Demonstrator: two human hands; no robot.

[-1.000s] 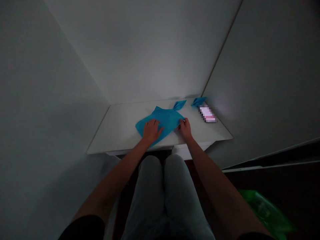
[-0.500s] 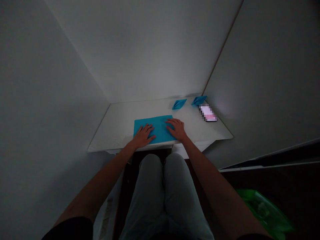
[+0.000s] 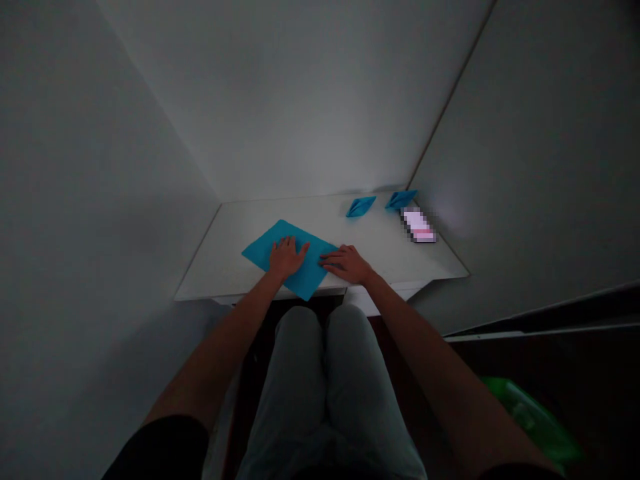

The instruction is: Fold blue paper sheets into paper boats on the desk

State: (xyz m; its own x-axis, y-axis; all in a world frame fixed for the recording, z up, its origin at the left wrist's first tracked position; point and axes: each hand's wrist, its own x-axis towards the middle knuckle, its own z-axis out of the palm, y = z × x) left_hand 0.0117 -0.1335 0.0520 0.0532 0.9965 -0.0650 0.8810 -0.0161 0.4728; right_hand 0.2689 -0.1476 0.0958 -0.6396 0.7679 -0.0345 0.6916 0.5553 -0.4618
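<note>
A flat sheet of blue origami paper [image 3: 295, 260] lies turned like a diamond on the white desk [image 3: 225, 267]. My left hand [image 3: 287, 258] rests palm down on its middle, fingers spread. My right hand [image 3: 347, 263] lies flat at the sheet's right corner, with its fingertips over the paper. Neither hand grips anything. Beyond them sit two small blue folded paper boats [image 3: 361, 207] [image 3: 401, 199], apart from the sheet and from my hands.
A phone with a pixelated bright screen [image 3: 418, 225] lies at the desk's back right. Pale walls enclose the desk on three sides. My knees sit below its front edge, and a green plastic bag [image 3: 530, 417] lies on the floor to the right.
The sheet has gone from a folded, raised shape to flat, then rotated from square-on to a diamond. Both hands moved with it. The nearer boat no longer touches it.
</note>
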